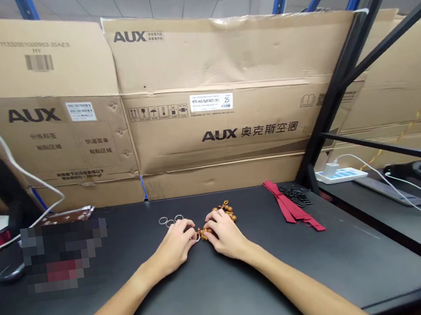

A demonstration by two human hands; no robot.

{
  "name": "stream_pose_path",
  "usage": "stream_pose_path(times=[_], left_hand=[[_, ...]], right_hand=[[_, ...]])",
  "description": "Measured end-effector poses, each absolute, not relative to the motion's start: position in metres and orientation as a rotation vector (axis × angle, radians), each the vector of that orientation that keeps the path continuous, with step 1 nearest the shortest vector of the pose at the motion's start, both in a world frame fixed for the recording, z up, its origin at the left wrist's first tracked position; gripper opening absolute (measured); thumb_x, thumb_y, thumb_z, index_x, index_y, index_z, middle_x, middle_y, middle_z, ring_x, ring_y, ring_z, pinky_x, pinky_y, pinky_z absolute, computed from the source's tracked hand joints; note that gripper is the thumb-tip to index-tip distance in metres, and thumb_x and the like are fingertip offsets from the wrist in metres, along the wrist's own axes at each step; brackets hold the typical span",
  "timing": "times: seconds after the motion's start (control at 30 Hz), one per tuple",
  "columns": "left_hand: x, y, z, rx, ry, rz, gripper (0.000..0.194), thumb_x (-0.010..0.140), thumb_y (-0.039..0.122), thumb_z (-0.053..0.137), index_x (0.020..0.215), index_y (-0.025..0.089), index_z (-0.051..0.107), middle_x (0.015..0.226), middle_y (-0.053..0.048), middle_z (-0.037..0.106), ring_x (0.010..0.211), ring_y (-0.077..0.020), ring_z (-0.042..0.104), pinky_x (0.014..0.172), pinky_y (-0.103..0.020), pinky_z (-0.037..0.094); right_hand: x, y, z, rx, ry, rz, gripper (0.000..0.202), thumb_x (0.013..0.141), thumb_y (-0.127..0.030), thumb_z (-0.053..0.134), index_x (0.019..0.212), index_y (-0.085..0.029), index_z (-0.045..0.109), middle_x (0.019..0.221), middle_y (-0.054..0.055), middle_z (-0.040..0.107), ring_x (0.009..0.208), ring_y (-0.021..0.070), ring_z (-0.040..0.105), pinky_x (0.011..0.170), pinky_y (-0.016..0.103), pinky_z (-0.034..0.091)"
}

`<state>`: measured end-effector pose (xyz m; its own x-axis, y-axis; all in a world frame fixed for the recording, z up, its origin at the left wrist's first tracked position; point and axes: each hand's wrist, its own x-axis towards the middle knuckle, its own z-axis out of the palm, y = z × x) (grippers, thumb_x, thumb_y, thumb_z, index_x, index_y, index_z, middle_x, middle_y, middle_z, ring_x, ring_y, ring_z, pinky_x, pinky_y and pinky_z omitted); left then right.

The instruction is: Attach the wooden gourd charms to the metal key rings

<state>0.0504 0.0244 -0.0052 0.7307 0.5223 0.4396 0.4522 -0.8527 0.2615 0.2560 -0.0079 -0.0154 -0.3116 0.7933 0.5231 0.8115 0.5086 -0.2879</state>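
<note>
My left hand is closed in a pinch on a metal key ring, most of which the fingers cover. Right beside it, my right hand grips a string of brown wooden beads with yellowish cord. One end of the beads reaches the ring; I cannot tell whether they are joined. Beyond the right fingers, more brown beads lie on the black tabletop. Several loose metal rings rest just past my left hand.
Red ribbon strips lie to the right beside a pile of black clasps. At the far left are a dark mouse and a brown packet. Cardboard walls off the back; a black metal post stands right.
</note>
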Motion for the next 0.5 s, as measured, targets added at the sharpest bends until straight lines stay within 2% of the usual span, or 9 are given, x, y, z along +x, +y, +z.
stream_pose_path(times=[0.13, 0.3, 0.5], left_hand=[[0.0489, 0.0242, -0.0057, 2.769, 0.819, 0.773, 0.011, 0.091, 0.025, 0.051, 0.085, 0.02, 0.059, 0.108, -0.007, 0.055, 0.098, -0.0221, 0.051, 0.088, -0.039, 0.044], [0.0502, 0.025, -0.0088, 2.81, 0.848, 0.769, 0.019, 0.093, 0.018, 0.042, 0.084, 0.019, 0.058, 0.111, -0.008, 0.055, 0.1, -0.0231, 0.051, 0.087, -0.04, 0.044], [0.0502, 0.0282, -0.0073, 2.742, 0.803, 0.748, 0.016, 0.092, 0.016, 0.044, 0.082, 0.02, 0.056, 0.111, -0.006, 0.055, 0.099, -0.0218, 0.051, 0.088, -0.039, 0.044]], right_hand=[[0.2538, -0.0103, -0.0154, -1.225, -2.156, 0.046, 0.007, 0.087, -0.021, 0.058, 0.089, -0.019, 0.064, 0.104, 0.007, 0.057, 0.097, 0.0215, 0.048, 0.092, 0.04, 0.044], [0.2516, -0.0098, -0.0164, -1.242, -2.155, 0.048, 0.007, 0.086, -0.021, 0.059, 0.089, -0.018, 0.065, 0.103, 0.008, 0.057, 0.097, 0.0218, 0.048, 0.091, 0.04, 0.044], [0.2525, -0.0067, -0.0164, -1.363, -2.124, -0.072, 0.009, 0.086, -0.021, 0.058, 0.09, -0.017, 0.066, 0.105, 0.01, 0.058, 0.099, 0.025, 0.047, 0.09, 0.044, 0.043]])
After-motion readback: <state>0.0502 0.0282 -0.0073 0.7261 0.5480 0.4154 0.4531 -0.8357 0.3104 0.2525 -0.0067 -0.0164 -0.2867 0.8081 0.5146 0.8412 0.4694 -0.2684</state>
